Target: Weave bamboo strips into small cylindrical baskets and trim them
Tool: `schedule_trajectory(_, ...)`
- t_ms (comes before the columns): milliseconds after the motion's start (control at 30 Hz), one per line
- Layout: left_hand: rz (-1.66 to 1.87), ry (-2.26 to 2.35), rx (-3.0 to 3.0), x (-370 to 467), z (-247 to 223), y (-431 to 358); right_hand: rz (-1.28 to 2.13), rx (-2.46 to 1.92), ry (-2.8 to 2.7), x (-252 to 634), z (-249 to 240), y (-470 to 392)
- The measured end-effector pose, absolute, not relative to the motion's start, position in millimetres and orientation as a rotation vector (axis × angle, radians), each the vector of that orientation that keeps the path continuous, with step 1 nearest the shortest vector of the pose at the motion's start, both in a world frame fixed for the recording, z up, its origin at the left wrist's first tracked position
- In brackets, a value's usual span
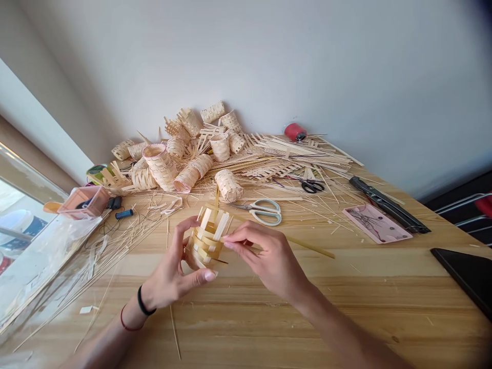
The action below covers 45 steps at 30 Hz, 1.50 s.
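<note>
A small basket [207, 246] of pale and yellow woven strips, with loose upright ends at its top, is held above the wooden table [369, 302]. My left hand [180, 266] wraps round its left side and bottom, thumb low in front. At the basket's right side my right hand [269, 251] pinches a strip between thumb and fingertips. A yellow strip [313, 247] stretches out to the right behind my right hand. Part of the basket is hidden by my left fingers.
Behind lie finished baskets [159, 166], loose strips [284, 154], white-handled scissors [265, 211], black scissors [312, 186] and red thread [295, 131]. A pink tray [376, 224] of pins, a long black tool [388, 205] and a black object [467, 277] are right; a pink box [84, 201] is left.
</note>
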<state>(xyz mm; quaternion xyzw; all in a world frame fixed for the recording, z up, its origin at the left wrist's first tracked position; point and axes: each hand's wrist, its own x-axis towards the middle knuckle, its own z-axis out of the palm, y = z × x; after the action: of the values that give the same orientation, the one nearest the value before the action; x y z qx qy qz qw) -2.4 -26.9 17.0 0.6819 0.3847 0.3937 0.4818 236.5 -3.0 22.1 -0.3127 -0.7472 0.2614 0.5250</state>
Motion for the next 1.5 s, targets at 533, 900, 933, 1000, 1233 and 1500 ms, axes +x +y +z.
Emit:
schedule_trajectory(533, 1.249, 1.181, 1.226, -6.1, 20.1, -13.0, 0.501, -0.778, -1.880, 246.6, 30.1, -3.7)
schedule_trajectory(900, 1.115, 1.035, 0.906, -7.3, 28.8, -9.4, 0.269, -0.732, -1.954, 257.1, 24.7, 9.8)
schedule_trajectory(933, 1.107, 1.023, 0.912, -8.2, 27.3, -9.7, 0.214, -0.735, -1.948, 258.1, 24.6, 10.9)
schedule_trajectory(1000, 1.078, 0.989, 0.941, -10.2, 23.4, -10.3, 0.106, -0.744, -1.931, 259.8, 25.6, 12.4)
schedule_trajectory(1233, 0.915, 0.855, 0.965, -16.8, 14.3, -11.6, -0.019, -0.771, -1.923, 260.4, 32.1, 10.5)
schedule_trajectory(1500, 0.770, 0.741, 0.935, -18.7, 13.3, -12.5, -0.004, -0.780, -1.894, 259.8, 34.8, 9.1)
